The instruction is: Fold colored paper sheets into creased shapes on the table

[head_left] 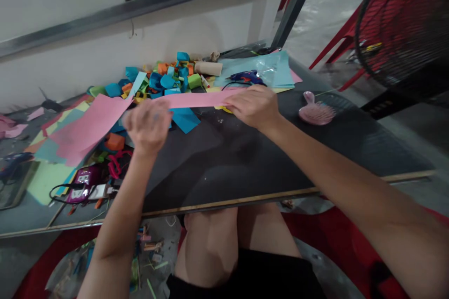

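Note:
A long pink paper strip (pixel 196 99) stretches between my two hands above the dark table (pixel 245 159). My right hand (pixel 254 105) is closed on its right end. My left hand (pixel 148 126), smeared by motion, is closed around the strip nearer its left part. Beyond that hand the paper widens into a pink sheet (pixel 87 128) drooping over the mess at the left. A blue scrap (pixel 185 119) lies just under the strip.
Coloured paper rolls and scraps (pixel 164 79) are heaped at the back by the wall, with a cardboard tube (pixel 208 68), a blue glue gun (pixel 247 77) and light blue sheets (pixel 270 67). A pink hairbrush (pixel 315 112) lies right. Red scissors (pixel 115 166) and a power strip (pixel 84 187) sit left. A black fan (pixel 403 28) stands far right.

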### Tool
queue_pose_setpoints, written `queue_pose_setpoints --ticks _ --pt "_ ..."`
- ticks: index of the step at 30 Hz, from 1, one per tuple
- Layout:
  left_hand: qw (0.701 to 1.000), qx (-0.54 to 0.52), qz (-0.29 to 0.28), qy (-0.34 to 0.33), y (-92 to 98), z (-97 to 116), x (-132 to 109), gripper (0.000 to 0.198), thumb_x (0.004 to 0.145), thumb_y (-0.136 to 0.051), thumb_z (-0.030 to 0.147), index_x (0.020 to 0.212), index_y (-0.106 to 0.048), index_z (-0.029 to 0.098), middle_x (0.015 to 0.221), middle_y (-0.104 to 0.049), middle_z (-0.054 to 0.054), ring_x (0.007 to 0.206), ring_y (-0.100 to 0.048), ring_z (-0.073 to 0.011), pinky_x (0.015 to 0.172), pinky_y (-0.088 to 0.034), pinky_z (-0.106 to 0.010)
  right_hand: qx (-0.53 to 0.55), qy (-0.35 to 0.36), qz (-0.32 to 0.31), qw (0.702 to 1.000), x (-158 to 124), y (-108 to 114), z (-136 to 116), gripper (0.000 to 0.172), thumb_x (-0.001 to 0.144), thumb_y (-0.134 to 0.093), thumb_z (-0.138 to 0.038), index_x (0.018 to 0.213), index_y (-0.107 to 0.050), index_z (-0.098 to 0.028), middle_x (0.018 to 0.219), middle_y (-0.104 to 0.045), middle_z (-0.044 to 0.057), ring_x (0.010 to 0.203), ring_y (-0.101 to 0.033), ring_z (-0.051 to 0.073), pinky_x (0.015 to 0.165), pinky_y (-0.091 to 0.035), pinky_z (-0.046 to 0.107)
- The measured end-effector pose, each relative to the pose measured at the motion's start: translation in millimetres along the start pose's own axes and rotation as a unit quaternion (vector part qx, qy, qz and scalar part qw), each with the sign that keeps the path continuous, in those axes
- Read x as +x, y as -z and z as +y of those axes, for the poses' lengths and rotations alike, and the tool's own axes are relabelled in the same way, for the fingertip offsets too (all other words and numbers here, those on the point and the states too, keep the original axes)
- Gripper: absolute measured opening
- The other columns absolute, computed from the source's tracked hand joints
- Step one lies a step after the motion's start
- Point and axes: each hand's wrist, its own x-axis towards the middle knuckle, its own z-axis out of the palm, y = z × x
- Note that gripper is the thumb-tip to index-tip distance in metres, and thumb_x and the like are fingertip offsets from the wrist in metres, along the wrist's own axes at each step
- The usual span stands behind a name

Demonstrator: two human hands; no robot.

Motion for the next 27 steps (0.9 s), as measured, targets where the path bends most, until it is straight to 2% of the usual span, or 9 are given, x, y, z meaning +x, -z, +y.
queue_pose_setpoints --ticks 2,4,8,11,15,18,20,24,27 --pt "0.996 0.003 -0.073 -0.044 -10.0 24.5 -8.0 0.036 0.096 -0.056 0.027 0.131 -0.06 0.033 0.124 -0.071 -0.004 0.116 -0.064 -0.0221 0.097 -0.046 -0.04 0.011 0.022 -0.028 0.999 -2.0 -13.3 -2.8 0.028 0.098 -0.05 -0.03 0.085 -0.074 -0.022 0.087 -0.077 0.002 0.078 -0.069 0.018 0.074 -0.048 0.035" --pt "0.991 -0.023 -0.125 -0.05 -25.5 37.6 -16.2 0.032 0.099 -0.049 0.024 0.128 -0.062 0.029 0.125 -0.07 -0.006 0.117 -0.064 -0.0218 0.095 -0.046 -0.038 0.027 0.031 -0.044 0.998 -6.1 -26.0 -0.9 0.028 0.097 -0.049 -0.028 0.087 -0.075 -0.022 0.087 -0.077 0.004 0.078 -0.069 0.019 0.074 -0.048 0.036" --pt "0.982 -0.067 -0.171 -0.051 -54.4 26.8 -29.2 0.027 0.101 -0.043 0.026 0.104 -0.07 0.022 0.099 -0.076 -0.01 0.088 -0.071 -0.0226 0.083 -0.049 -0.041 0.041 0.034 -0.059 0.997 -21.5 -43.3 10.2 0.028 0.096 -0.05 -0.026 0.09 -0.076 -0.022 0.088 -0.077 0.005 0.078 -0.069 0.02 0.071 -0.049 0.037" --pt "0.979 -0.063 -0.175 -0.079 -65.7 18.2 -34.8 0.028 0.101 -0.042 0.024 0.1 -0.07 0.02 0.089 -0.075 -0.011 0.08 -0.07 -0.0217 0.077 -0.051 -0.041 0.034 0.025 -0.058 0.997 -32.8 -47.7 9.8 0.026 0.095 -0.05 -0.025 0.094 -0.076 -0.022 0.092 -0.077 0.005 0.081 -0.069 0.02 0.073 -0.05 0.037" --pt "0.979 -0.075 -0.172 -0.085 -72.1 27.8 -37.5 0.026 0.099 -0.044 0.02 0.1 -0.07 0.019 0.09 -0.075 -0.011 0.088 -0.071 -0.0227 0.08 -0.052 -0.042 0.04 0.044 -0.038 0.998 -34.2 -46.3 -11.5 0.026 0.097 -0.052 -0.03 0.105 -0.074 -0.019 0.097 -0.077 0.008 0.093 -0.068 0.021 0.081 -0.05 0.037" --pt "0.974 -0.099 -0.187 -0.076 -74.4 35.6 -37.3 0.028 0.1 -0.041 0.019 0.098 -0.069 0.018 0.092 -0.075 -0.011 0.092 -0.071 -0.0229 0.083 -0.052 -0.041 0.051 0.071 -0.06 0.994 -28.4 -44.5 -28.0 0.025 0.098 -0.05 -0.028 0.096 -0.075 -0.023 0.092 -0.076 0.004 0.089 -0.066 0.02 0.08 -0.048 0.036" --pt "0.972 -0.091 -0.196 -0.093 -75.1 36.7 -36.9 0.03 0.1 -0.039 0.018 0.099 -0.069 0.018 0.092 -0.075 -0.011 0.095 -0.071 -0.0227 0.084 -0.052 -0.041 0.055 0.07 -0.066 0.994 -25.9 -44.8 -33.0 0.028 0.099 -0.049 -0.024 0.088 -0.075 -0.024 0.087 -0.076 0.002 0.084 -0.065 0.018 0.076 -0.047 0.035" --pt "0.966 -0.067 -0.21 -0.136 -75.5 34.1 -37.2 0.034 0.099 -0.036 0.015 0.107 -0.069 0.016 0.094 -0.076 -0.011 0.102 -0.07 -0.0236 0.086 -0.054 -0.041 0.081 0.063 -0.052 0.993 -26.8 -48.8 -32.8 0.029 0.099 -0.05 -0.022 0.084 -0.075 -0.023 0.084 -0.075 0.002 0.082 -0.063 0.017 0.072 -0.045 0.034" --pt "0.966 -0.05 -0.2 -0.155 -74.9 32.7 -38.1 0.033 0.099 -0.037 0.013 0.107 -0.069 0.015 0.095 -0.076 -0.012 0.105 -0.069 -0.0244 0.085 -0.054 -0.041 0.101 0.049 -0.068 0.991 -28.6 -51.9 -32.0 0.028 0.098 -0.051 -0.022 0.085 -0.076 -0.024 0.086 -0.076 0.002 0.084 -0.065 0.018 0.074 -0.046 0.035"
